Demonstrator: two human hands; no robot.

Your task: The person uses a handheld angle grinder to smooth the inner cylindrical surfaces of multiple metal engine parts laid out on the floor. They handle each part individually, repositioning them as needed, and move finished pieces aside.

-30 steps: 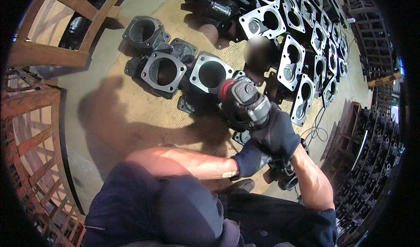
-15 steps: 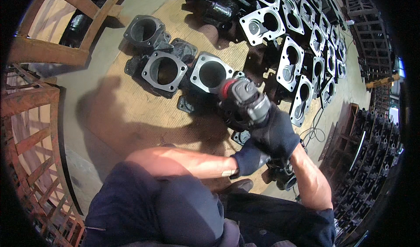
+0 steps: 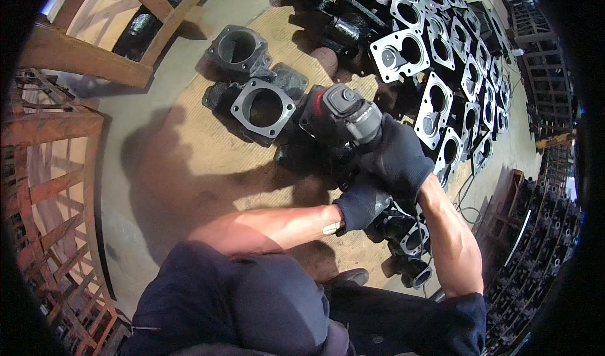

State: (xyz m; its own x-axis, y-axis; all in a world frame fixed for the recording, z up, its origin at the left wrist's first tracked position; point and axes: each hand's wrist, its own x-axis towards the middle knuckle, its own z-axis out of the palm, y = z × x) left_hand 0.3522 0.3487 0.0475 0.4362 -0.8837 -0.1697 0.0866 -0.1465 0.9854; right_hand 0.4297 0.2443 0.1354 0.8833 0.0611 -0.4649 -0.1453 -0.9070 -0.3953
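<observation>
Gripping an angle grinder (image 3: 353, 109) with the right hand (image 3: 400, 154), wrapped just behind the head; tucked in close with the left hand (image 3: 362, 201), can't tell its grip. Held over a dark casting (image 3: 305, 118). Probably weighty, stiff and pully, so best grabbed by the body. Watch the rim of the pale-faced casting (image 3: 282, 111) just left. Roomier over the tan sheet (image 3: 192, 94) than toward the packed castings (image 3: 425, 118) right.

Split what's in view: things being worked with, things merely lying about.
In use:
angle grinder, right hand on it, left hand close by
dark casting beneath its head

Lying about:
square-flanged castings to the left
pale-faced castings, upper right
red-brown slatted frame, far left
</observation>
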